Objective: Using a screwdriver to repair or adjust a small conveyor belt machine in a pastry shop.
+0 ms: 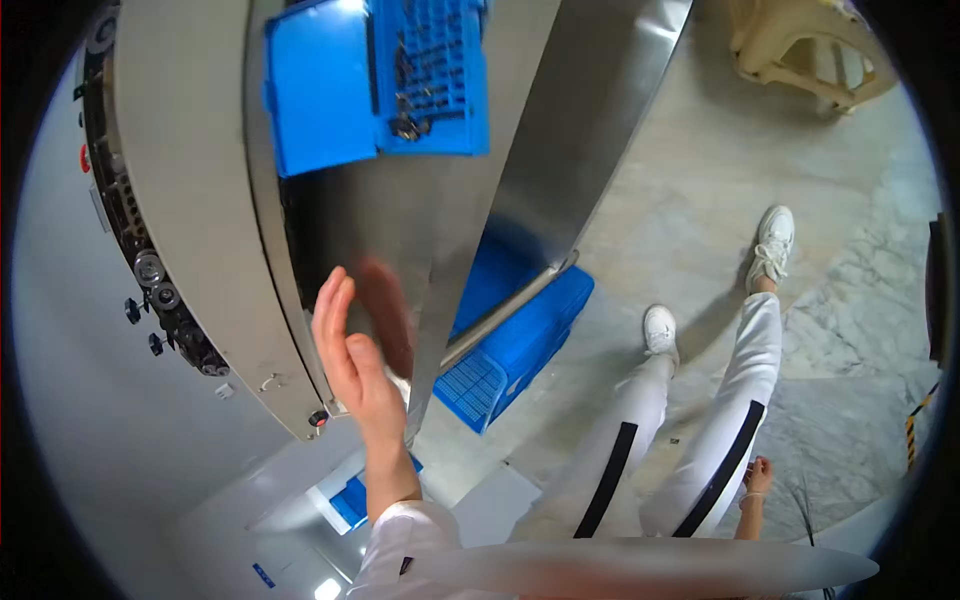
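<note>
My left hand (362, 372) is over the shiny metal ledge of a machine, fingers stretched out and nothing in them. A reddish reflection of it shows in the metal beside the fingers; whether the fingertips touch the metal I cannot tell. Farther along the same ledge lies an opened blue plastic case (322, 90), its lid folded to the left. The slotted half (440, 60) holds rows of small dark metal pieces, too blurred to name, with several loose at its near end. Low by my right thigh hangs my right hand (757, 478), fingers loosely bent, with no object visible in it.
Left of the ledge rises a beige machine housing (190, 190) with dark knobs and rollers along its far side. A blue plastic crate (540, 345) sits below the ledge, beside a metal bar (505, 315). A beige plastic stool (790, 50) stands on the marble-patterned floor at far right.
</note>
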Motion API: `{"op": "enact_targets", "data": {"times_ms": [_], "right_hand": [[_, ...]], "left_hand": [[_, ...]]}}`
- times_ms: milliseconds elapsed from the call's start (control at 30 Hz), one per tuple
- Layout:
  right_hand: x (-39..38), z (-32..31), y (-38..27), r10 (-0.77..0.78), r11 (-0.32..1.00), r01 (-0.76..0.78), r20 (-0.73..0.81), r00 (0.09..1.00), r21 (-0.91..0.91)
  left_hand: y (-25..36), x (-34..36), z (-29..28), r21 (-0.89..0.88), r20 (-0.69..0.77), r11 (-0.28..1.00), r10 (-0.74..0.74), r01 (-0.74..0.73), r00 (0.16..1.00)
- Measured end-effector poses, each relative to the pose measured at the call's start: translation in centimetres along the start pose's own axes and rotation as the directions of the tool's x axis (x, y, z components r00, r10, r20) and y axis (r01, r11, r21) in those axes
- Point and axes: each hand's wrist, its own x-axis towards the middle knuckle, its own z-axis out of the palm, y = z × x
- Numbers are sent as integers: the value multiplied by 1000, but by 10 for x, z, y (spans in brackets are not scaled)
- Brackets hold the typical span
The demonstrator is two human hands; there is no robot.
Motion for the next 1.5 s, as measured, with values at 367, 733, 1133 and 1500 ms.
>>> {"op": "enact_targets", "data": {"times_ms": [367, 733, 1133, 1500], "right_hand": [[-50, -33, -23, 75, 991, -64, -93, 993, 117], [-38, -38, -46, 5, 1000, -3, -135, 991, 14], [-319, 179, -611, -834, 430, 891, 314, 454, -146], [-514, 414, -724, -548, -511, 851, 718, -429, 118]], "left_hand": [[28, 7, 15, 70, -41, 997, 19, -16, 999], [34, 8, 28, 100, -105, 994, -28, 39, 994], [30, 19, 6, 105, 2, 994, -23, 23, 1000], [27, 26, -18, -7, 28, 996, -91, 92, 995]]}}
